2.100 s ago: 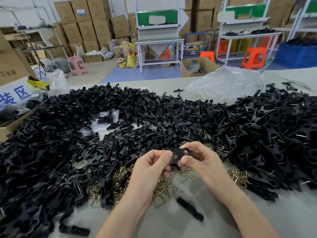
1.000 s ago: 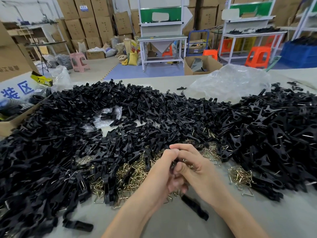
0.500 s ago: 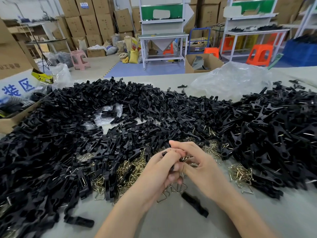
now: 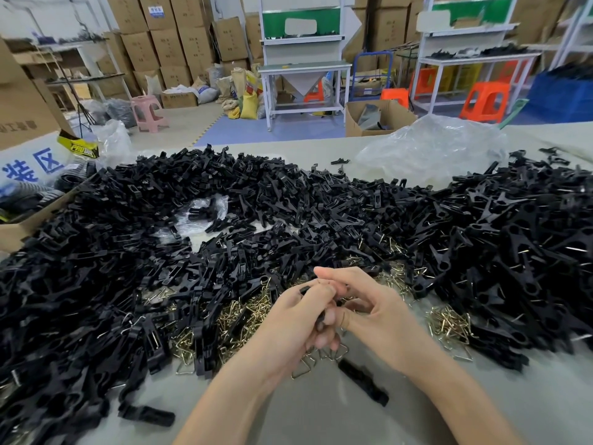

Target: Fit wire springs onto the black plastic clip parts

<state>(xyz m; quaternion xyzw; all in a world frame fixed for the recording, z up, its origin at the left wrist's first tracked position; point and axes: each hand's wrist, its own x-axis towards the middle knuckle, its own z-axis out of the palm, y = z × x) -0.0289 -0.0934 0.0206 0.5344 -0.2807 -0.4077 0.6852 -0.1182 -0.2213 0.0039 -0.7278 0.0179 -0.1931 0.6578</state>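
Note:
My left hand (image 4: 298,319) and my right hand (image 4: 369,313) meet above the table's near middle. Between them they grip a black clip part (image 4: 308,289), mostly hidden by the fingers; its tip sticks out above my left fingers. Whether a wire spring sits on it I cannot tell. A heap of brass-coloured wire springs (image 4: 247,313) lies just left of and under the hands. A huge pile of black clip parts (image 4: 288,213) spreads across the table around them.
A loose black part (image 4: 362,380) lies below my hands and another (image 4: 146,414) at the near left. More springs (image 4: 449,326) lie to the right. A clear plastic bag (image 4: 430,149) sits at the far right, an open cardboard box (image 4: 19,200) at the left edge.
My hands have drawn closer together over the clip part, the fingers now folded tightly round it; a second or two ago the part was held more openly between the fingertips.

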